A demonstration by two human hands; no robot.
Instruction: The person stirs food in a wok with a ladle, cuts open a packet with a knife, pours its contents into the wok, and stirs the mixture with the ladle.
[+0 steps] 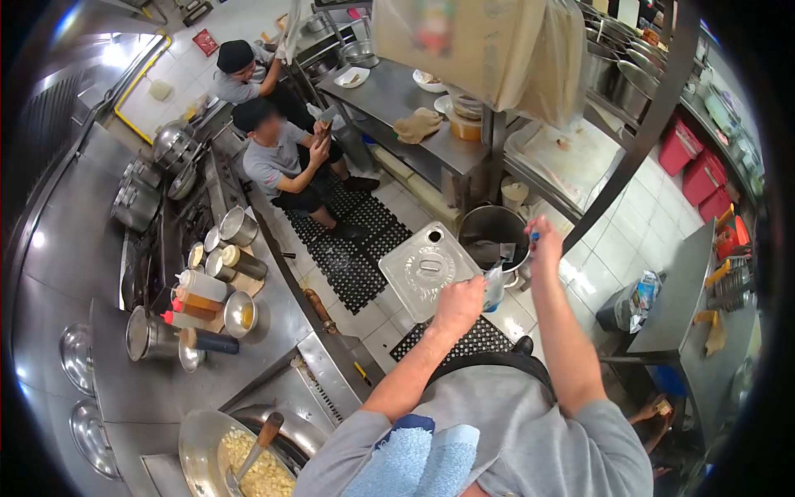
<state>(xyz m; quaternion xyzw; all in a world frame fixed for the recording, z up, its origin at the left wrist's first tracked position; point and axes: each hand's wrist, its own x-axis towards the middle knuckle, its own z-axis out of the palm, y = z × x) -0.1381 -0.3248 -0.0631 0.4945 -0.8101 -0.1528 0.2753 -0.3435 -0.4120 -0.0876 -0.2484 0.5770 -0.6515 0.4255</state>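
Note:
My left hand (460, 305) is closed round the top of a clear plastic bag (494, 288) with something bluish in it. To the right and farther forward, my right hand (544, 242) is closed on a small blue item (535, 236), too small to name. Beyond my hands stands a large metal pot (489, 224) with some packets inside, just left of my right hand. A square metal lid (428, 269) with a centre handle and a round hole lies left of the pot, near my left hand.
Two people (277, 153) are by the stoves at the upper left, one crouching and holding a phone. A pan of chopped food (195, 451) is at the lower left. Sauce bottles (203, 286) line the left counter. Red bins (681, 145) stand at the upper right.

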